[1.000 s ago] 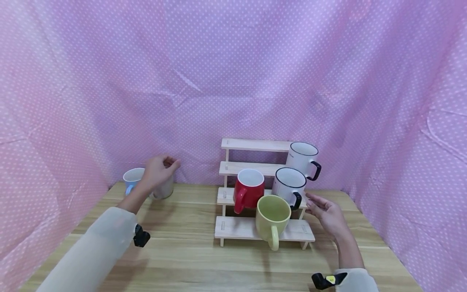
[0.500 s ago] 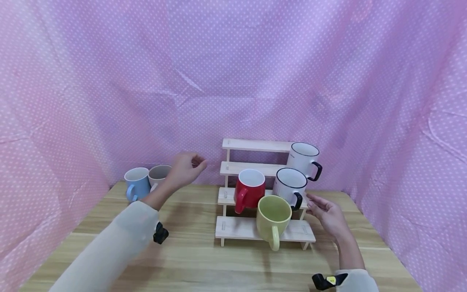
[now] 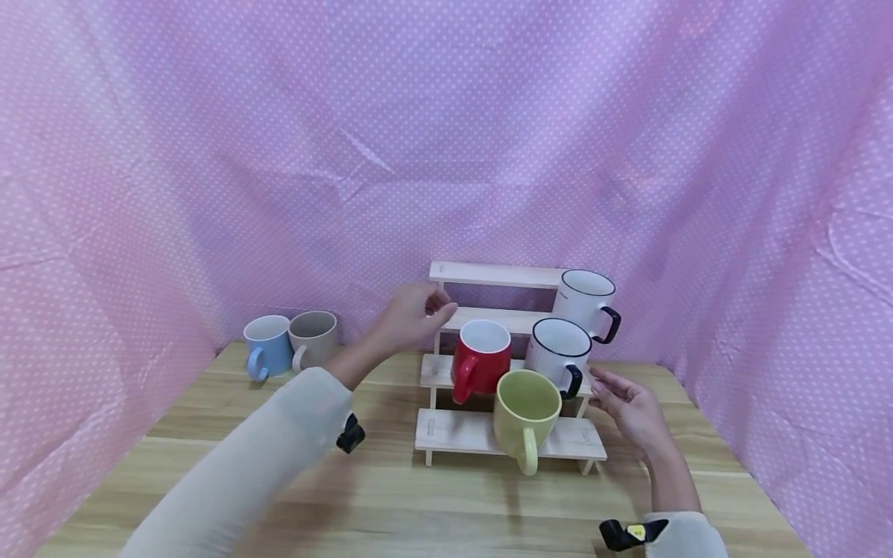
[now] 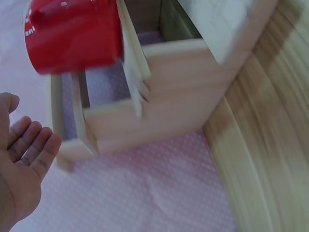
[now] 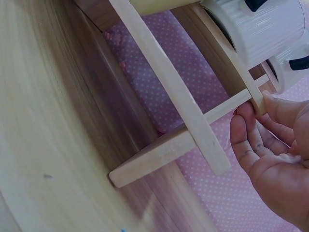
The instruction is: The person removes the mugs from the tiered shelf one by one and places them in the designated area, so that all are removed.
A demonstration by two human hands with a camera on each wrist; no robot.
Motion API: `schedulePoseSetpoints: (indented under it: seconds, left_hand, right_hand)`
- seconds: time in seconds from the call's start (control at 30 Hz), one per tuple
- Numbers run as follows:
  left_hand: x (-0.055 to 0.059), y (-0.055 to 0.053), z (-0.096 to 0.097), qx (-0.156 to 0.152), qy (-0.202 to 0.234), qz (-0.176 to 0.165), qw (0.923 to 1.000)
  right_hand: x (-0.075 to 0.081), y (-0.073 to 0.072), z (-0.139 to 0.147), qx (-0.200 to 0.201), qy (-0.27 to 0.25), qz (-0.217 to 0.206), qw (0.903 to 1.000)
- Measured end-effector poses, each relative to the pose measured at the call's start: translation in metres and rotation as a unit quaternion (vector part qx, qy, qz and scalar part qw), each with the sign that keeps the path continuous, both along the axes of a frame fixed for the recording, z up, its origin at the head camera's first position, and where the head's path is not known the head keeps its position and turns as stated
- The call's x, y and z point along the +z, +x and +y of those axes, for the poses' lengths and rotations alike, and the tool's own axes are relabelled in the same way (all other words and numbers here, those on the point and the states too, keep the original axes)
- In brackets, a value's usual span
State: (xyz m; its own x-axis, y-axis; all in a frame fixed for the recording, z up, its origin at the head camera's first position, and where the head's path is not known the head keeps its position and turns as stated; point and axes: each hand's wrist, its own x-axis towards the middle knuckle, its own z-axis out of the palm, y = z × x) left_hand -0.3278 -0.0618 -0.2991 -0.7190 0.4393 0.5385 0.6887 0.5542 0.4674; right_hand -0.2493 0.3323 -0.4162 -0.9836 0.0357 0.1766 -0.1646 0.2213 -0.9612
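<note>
A tiered wooden shelf rack (image 3: 456, 434) stands on the table. My right hand (image 3: 631, 411) is at its right side; in the right wrist view, thumb and fingers pinch the end of a shelf board (image 5: 222, 58). My left hand (image 3: 413, 316), holding nothing, hovers at the rack's upper left, near the red mug (image 3: 494, 370), its fingers loosely bent. The red mug and a white mug with black rim (image 3: 553, 364) sit on the second board from the bottom. On the lowest board is a yellow-green mug (image 3: 518, 422). Another black-rimmed white mug (image 3: 579, 306) stands higher at the right end.
A light blue mug (image 3: 270, 349) and a grey-beige mug (image 3: 314, 341) stand side by side at the table's back left. The wooden table (image 3: 391, 496) runs up to a pink-purple dotted cloth (image 3: 446, 155) hanging behind and at both sides.
My left hand has moved right, from beside the grey-beige mug to the rack's upper left, uncovering the two mugs at the left. The right hand has stayed at the rack.
</note>
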Motion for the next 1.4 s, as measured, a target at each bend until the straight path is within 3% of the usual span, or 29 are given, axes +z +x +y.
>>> schedulePoseSetpoints:
  seconds: [0.57,0.93,1.4]
  left_hand:
    - [0.022,0.013,0.065,-0.022,-0.052,0.012,0.9983]
    - [0.023,0.019,0.101,-0.036,-0.066,-0.007,0.9971]
    - [0.032,0.026,0.138,-0.085,-0.014,-0.054,0.9948]
  right_hand:
    - [0.002,0.000,0.003,-0.003,0.000,-0.005,1.0000]
    - [-0.002,-0.001,0.003,0.013,-0.029,0.006,0.9995]
    - [-0.001,0.002,0.001,0.007,-0.013,0.009,0.9998]
